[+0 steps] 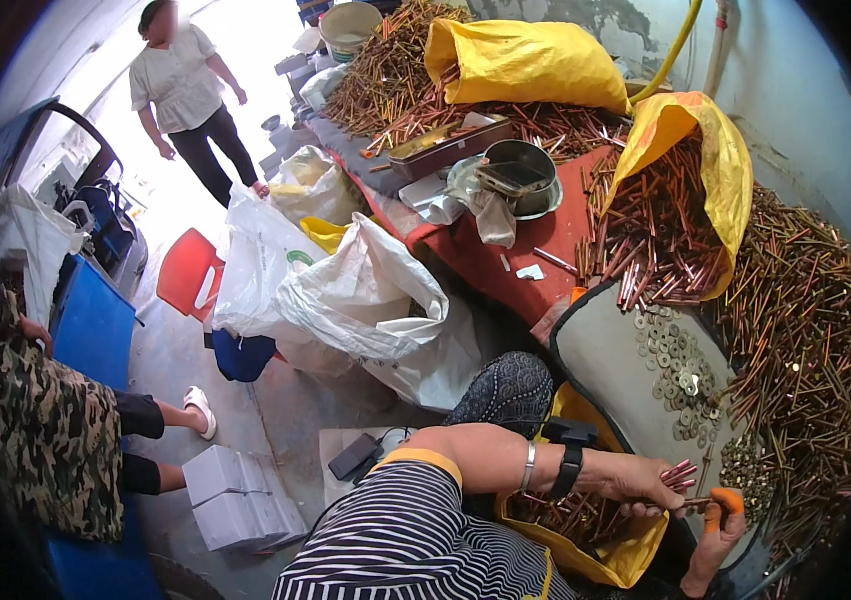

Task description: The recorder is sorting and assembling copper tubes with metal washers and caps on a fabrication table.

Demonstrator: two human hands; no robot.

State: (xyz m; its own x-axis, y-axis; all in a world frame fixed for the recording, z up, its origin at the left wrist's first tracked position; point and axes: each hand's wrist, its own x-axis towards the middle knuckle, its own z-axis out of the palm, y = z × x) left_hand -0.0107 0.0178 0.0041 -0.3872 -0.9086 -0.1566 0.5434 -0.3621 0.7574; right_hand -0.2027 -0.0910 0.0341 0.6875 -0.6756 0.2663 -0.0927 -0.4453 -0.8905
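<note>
My left hand [647,486], with a bracelet and a black wrist strap behind it, is closed round a small bunch of copper-coloured metal rods [680,474]. Orange coverings sit on fingers of my right hand [717,535], which pinches the end of a single rod [697,502] beside the left fingertips. Below both hands, a yellow sack [637,565] holds more of these rods. On the grey padded board [593,335] lie many flat washers [683,370], with a heap of small nuts [745,470] near my right hand.
Rods pile up on the right [805,330], and a yellow sack [725,170] spills more. White sacks [365,300] stand to the left, near white boxes [235,495]. One person [185,90] stands at the back; another [45,430] sits at the left.
</note>
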